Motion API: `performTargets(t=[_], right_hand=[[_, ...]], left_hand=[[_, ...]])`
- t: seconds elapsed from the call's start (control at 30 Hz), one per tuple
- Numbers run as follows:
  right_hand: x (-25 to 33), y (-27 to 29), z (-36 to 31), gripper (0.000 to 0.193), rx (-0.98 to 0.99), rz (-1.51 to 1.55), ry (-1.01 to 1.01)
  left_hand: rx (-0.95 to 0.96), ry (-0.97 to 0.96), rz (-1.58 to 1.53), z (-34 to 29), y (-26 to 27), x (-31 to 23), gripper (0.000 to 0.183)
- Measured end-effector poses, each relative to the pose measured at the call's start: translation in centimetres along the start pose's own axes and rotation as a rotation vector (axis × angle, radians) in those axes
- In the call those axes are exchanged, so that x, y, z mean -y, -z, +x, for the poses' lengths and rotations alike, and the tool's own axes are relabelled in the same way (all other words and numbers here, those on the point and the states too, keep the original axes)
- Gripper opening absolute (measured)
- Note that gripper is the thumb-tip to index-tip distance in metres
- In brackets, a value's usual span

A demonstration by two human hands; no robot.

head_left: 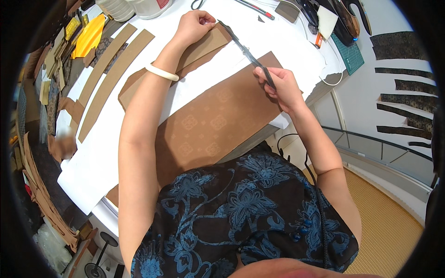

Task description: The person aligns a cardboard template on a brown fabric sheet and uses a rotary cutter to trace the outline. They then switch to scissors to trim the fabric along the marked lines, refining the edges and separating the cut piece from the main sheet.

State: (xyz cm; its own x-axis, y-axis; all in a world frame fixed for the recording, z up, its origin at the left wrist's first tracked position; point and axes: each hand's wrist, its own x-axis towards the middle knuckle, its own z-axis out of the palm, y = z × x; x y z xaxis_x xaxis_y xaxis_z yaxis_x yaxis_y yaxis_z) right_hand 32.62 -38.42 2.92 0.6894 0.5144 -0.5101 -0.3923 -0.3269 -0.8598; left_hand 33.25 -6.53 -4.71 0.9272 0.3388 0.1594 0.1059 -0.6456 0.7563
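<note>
My right hand (280, 87) grips the dark handles of a pair of scissors (244, 47), whose blades point up and left. The blade tips lie at the far end of a brown leather-like strip (204, 48). At that same end my left hand (194, 27) is closed, its fingertips pinching the strip's corner. A white bangle (161, 72) sits on my left wrist. Below the strip a large brown sheet with pale floral motifs (218, 120) lies across the table, and my right hand hovers over its right end. My left forearm hides part of both pieces.
Two long brown strips (116, 83) lie to the left on white paper (104, 160). White jugs (143, 7) stand at the back. A red and black pen-like tool (255, 9), a green cutting mat (348, 54) and dark patterned strips (408, 102) are on the right. Scraps (55, 60) crowd the left edge.
</note>
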Motion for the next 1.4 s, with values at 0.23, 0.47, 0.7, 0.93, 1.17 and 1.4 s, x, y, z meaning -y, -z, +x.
performTargets(t=[0.23, 0.47, 0.7, 0.93, 1.17, 1.4], right_hand=[[-0.2, 0.1, 0.3, 0.029, 0.03, -0.014, 0.005], [-0.6, 0.1, 0.3, 0.026, 0.056, 0.023, 0.003], [-0.3, 1.5, -0.3, 0.027, -0.003, 0.112, 0.123], [-0.5, 4.7, -1.6, 0.023, -0.194, 0.226, 0.306], [-2.7, 13.9, 0.9, 0.032, -0.543, -0.243, 0.717], [-0.8, 17.0, 3.1, 0.049, -0.384, -1.074, 0.836]], left_hand=[[-0.004, 0.009, -0.038, 0.1, -0.3, 0.5, 0.015], [-0.003, 0.005, -0.037, 0.2, -0.3, 0.3, 0.014], [0.027, 0.02, -0.044, 0.6, 0.3, -0.1, 0.018], [0.045, -0.075, 0.357, 2.2, -1.6, -3.3, 0.027], [0.14, -0.575, -0.183, -6.2, -11.3, -16.7, 0.011], [0.461, -0.771, -0.156, -16.4, -3.4, -18.8, 0.04]])
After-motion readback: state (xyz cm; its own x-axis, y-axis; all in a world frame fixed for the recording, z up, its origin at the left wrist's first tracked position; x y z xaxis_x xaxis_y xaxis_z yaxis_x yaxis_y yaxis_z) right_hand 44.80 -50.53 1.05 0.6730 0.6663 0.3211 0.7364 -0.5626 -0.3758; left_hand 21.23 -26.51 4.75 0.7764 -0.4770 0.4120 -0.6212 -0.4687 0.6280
